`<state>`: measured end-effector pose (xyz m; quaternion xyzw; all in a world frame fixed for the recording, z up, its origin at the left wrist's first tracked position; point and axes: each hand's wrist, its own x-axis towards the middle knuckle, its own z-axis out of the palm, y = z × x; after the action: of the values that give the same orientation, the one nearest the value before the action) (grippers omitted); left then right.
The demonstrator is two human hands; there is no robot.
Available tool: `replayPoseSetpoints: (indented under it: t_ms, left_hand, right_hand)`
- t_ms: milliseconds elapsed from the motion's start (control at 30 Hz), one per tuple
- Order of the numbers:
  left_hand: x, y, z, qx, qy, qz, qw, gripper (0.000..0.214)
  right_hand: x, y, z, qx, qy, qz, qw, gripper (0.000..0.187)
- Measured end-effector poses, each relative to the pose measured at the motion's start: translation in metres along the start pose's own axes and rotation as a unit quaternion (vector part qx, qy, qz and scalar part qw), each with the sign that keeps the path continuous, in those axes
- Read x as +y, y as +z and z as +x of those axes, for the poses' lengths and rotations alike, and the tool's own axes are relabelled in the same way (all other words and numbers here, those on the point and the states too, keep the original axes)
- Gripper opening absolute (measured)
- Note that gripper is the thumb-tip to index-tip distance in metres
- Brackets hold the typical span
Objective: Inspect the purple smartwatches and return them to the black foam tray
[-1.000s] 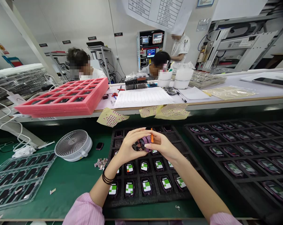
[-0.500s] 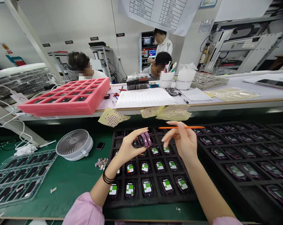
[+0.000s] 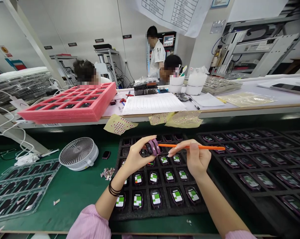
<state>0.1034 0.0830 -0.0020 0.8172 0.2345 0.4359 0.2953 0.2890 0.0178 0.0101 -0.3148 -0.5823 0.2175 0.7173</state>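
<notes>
Two purple smartwatch bodies [image 3: 154, 146], held close together on edge, are between the thumb and fingers of my left hand [image 3: 137, 155]. My right hand [image 3: 196, 158] grips a thin orange pointed stick [image 3: 213, 148] that lies almost level. The stick's tip points left and reaches the side of the watch bodies; whether it touches cannot be made out. Under both hands is a black foam tray [image 3: 162, 205] with rows of smartwatches [image 3: 156, 198], many showing green and white screens. My left forearm hides part of the tray's left side.
More watches fill a second black foam tray [image 3: 254, 202] at right. A round fan [image 3: 79, 153], paper scraps [image 3: 107, 173] and clear plastic trays [image 3: 23, 189] are at left. A raised shelf holds pink foam [image 3: 90, 113] and papers [image 3: 152, 104]. Other people are beyond it.
My right hand has lowered slightly, and the stick's tip has moved left and down to the watch bodies. My left hand has stayed put. The standing person in the background has shifted left.
</notes>
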Motion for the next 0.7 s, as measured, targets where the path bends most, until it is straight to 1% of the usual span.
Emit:
replayPoseSetpoints:
  t_ms: [133,367,433,600,700]
  left_hand:
    - [-0.0005,0.0006,-0.0008,0.003,-0.001,0.002,1.000,0.054]
    - [0.0026,0.0020,-0.0012,0.010,-0.012,-0.011,1.000,0.055]
    - [0.0032,0.0024,-0.0007,0.010,-0.016,-0.007,1.000,0.055]
    - [0.0029,0.0047,0.0000,0.006,-0.030,0.010,0.999,0.054]
    - [0.0030,0.0058,-0.0003,0.005,-0.031,0.005,0.999,0.053]
  right_hand:
    - [0.0019,-0.0011,-0.0009,-0.012,-0.039,-0.017,0.999,0.040]
    - [-0.0007,-0.0048,-0.0037,-0.045,-0.104,-0.117,0.987,0.036]
    - [0.0004,-0.0049,-0.0033,-0.042,-0.100,-0.116,0.987,0.035]
    - [0.0025,-0.0016,0.0000,-0.039,-0.039,-0.077,0.995,0.031]
    - [0.0008,0.0001,-0.0002,-0.054,-0.036,-0.053,0.996,0.031]
